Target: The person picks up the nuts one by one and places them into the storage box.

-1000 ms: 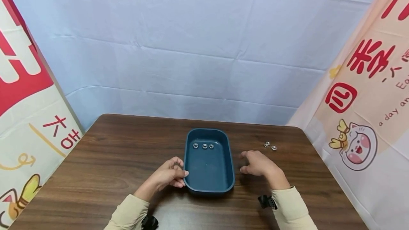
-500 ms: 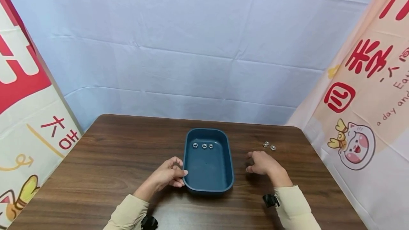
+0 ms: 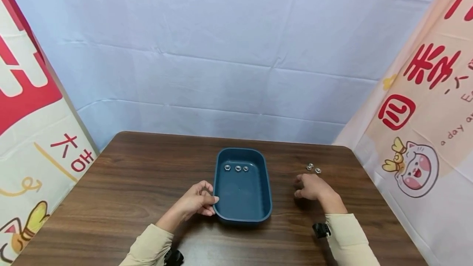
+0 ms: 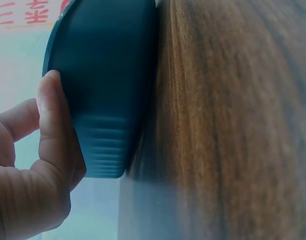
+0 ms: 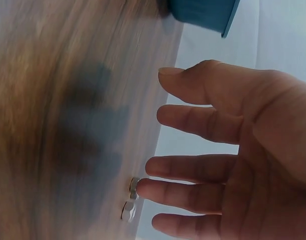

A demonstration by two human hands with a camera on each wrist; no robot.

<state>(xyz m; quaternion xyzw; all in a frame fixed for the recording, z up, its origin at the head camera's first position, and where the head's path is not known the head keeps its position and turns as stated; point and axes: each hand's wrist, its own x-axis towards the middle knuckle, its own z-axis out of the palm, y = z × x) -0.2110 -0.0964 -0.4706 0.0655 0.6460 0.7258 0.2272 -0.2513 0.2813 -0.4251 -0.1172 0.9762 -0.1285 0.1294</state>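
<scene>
A dark blue rectangular tray (image 3: 242, 212) lies on the table with three hex nuts (image 3: 238, 168) in a row toward its far end. My left hand (image 3: 197, 201) pinches the tray's left rim, thumb on top; in the left wrist view its fingers (image 4: 53, 125) lie against the outer wall. Three more nuts (image 3: 318, 170) sit on the wood to the right. Just short of them, my right hand (image 3: 314, 188) hovers palm down with nothing in it. The right wrist view shows its fingers (image 5: 193, 167) spread and relaxed, with nuts (image 5: 128, 211) beyond the fingertips.
The brown wooden table (image 3: 155, 167) has rounded far corners. A pale blue cloth (image 3: 221, 52) hangs behind it, and printed cloths flank it at the left (image 3: 33, 143) and right (image 3: 417, 134). A black strap device (image 3: 321, 230) sits on each wrist.
My right hand has moved right, away from the tray and closer to the loose nuts. The left hand keeps its hold on the tray, which stays in place.
</scene>
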